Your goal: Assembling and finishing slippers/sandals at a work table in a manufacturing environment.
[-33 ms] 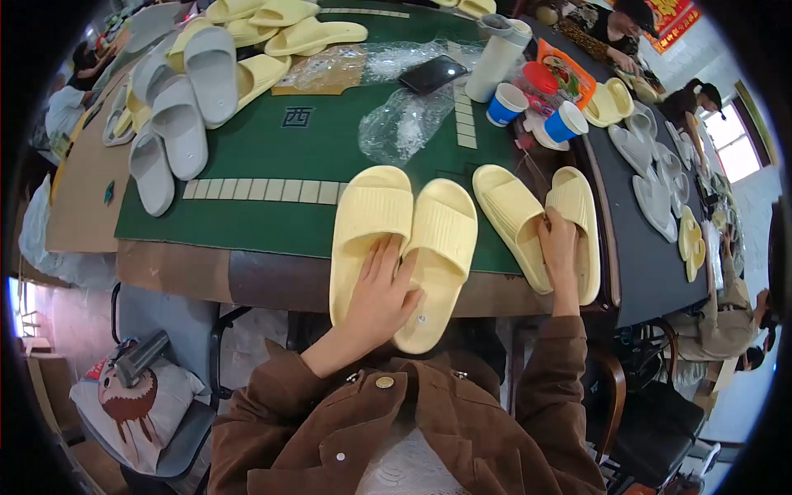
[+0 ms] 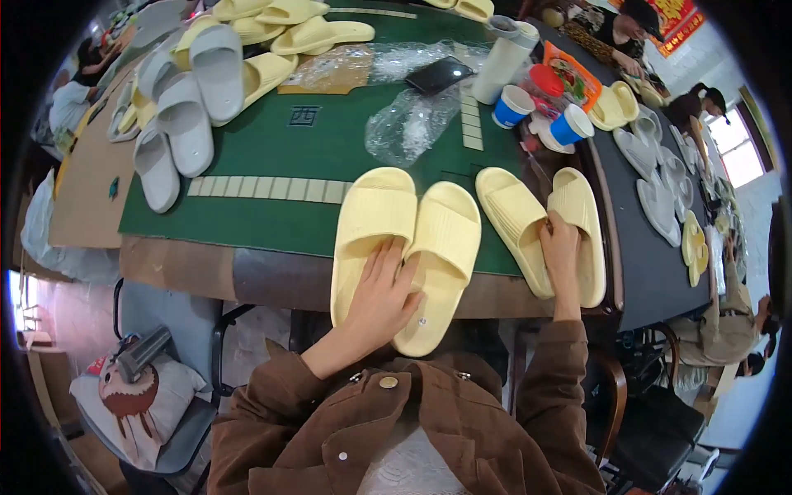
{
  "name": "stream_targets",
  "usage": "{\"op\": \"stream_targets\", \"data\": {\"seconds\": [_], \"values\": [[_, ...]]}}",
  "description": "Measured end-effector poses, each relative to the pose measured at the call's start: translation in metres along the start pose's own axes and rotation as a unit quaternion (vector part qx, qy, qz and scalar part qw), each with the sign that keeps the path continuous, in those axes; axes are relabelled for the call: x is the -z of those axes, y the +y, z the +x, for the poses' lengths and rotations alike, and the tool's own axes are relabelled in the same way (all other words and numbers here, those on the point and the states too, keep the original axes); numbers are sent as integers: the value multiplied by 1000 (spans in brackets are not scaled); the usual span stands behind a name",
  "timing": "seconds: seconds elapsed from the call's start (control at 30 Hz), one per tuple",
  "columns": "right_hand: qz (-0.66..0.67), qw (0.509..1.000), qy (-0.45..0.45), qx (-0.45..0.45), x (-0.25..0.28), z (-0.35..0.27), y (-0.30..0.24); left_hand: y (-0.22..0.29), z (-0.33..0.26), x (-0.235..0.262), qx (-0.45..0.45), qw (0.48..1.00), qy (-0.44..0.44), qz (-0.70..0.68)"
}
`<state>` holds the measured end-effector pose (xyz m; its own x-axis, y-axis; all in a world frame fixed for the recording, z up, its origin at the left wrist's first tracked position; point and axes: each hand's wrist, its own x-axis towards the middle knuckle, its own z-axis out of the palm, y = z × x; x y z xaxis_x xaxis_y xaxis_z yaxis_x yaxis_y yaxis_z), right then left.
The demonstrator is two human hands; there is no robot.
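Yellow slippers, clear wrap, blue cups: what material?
Yellow slippers: probably foam or soft plastic; matte, thick, moulded-looking, ribbed straps.
Clear wrap: thin, glossy plastic film, judging by see-through wrinkles and glare.
Blue cups: likely paper, from tapered disposable shape; finish unclear.

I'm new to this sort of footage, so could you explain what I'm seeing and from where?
No machine here: these are a person's bare hands, filmed by a wide fisheye camera worn on the head and looking down, so straight edges bend.

The left hand has its fingers at the foot openings of one yellow slipper pair; the right hand touches a second yellow pair. How firmly either grips is unclear.

Beyond, on the green surface, are clear plastic wrap, a dark phone-like device and, at the left, grey slippers.
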<state>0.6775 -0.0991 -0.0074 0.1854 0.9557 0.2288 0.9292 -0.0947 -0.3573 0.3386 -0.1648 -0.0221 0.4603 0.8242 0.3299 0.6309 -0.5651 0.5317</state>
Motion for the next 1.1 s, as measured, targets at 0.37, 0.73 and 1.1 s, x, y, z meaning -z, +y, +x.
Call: {"op": "stream_targets", "data": {"seconds": [0.37,0.73,1.1], "values": [[88,993,71,30,19,-49,-65,-71,-33,87,137,967,202,74],[189,981,-13,-37,19,-79,-126,-257,19,208,193,890,369,185],[418,905,-71,-32,-19,-70,-174,-349,28,210,165,812,303,471]]}}
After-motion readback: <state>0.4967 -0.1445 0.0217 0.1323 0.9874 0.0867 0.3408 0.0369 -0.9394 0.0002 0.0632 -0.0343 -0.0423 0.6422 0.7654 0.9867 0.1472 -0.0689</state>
